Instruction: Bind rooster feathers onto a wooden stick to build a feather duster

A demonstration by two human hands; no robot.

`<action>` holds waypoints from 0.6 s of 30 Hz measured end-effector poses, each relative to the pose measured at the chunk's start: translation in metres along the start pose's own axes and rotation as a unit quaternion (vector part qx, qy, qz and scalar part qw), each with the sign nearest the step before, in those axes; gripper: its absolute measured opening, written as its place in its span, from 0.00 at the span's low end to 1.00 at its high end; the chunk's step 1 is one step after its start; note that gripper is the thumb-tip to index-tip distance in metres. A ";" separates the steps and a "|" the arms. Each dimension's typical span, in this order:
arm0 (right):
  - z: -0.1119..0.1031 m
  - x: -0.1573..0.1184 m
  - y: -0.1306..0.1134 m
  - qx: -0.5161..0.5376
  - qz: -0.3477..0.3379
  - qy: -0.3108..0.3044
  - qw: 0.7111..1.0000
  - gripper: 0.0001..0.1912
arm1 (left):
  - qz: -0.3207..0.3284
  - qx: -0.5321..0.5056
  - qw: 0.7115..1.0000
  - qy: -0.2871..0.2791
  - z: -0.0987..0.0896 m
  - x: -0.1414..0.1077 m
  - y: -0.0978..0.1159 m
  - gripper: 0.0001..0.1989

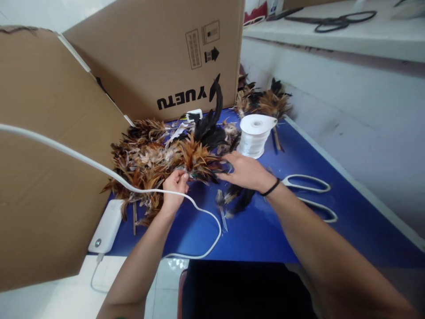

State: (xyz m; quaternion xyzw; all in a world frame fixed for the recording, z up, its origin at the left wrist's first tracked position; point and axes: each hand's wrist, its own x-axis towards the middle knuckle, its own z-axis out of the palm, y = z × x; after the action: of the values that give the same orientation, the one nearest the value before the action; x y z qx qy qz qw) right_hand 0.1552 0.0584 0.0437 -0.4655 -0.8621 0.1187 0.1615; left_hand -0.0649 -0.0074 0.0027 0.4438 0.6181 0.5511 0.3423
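Observation:
My left hand (175,185) is closed, its thumb and fingers pinching the base of a bunch of brown and black feathers (195,155). At the right side of that bunch is my right hand (244,170), with fingers bent around dark feather tips; whether it grips them is hard to see. Just behind the right hand stands a spool of white ribbon (255,139). A heap of brown feathers (139,164) lies to the left of the bunch. Some loose black feathers (244,201) rest on the blue table (259,239) below my right wrist.
White-handled scissors (308,184) lie right of my right forearm. A white cable (99,166) crosses over my left wrist. A power bank (106,226) sits at the left edge. Cardboard panels (139,57) stand behind and left. Black scissors (335,21) rest on a ledge.

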 end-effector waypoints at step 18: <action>0.027 0.003 -0.058 0.206 -0.105 0.077 0.970 0.11 | 0.136 0.186 0.973 -0.022 0.014 -0.018 0.009 0.06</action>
State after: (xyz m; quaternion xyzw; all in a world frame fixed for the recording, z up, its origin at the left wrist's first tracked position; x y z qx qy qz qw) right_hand 0.0994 0.0280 0.0396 -0.3373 -0.8481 0.2398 0.3308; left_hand -0.0440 -0.0184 0.0080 0.5921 0.6357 0.4578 0.1890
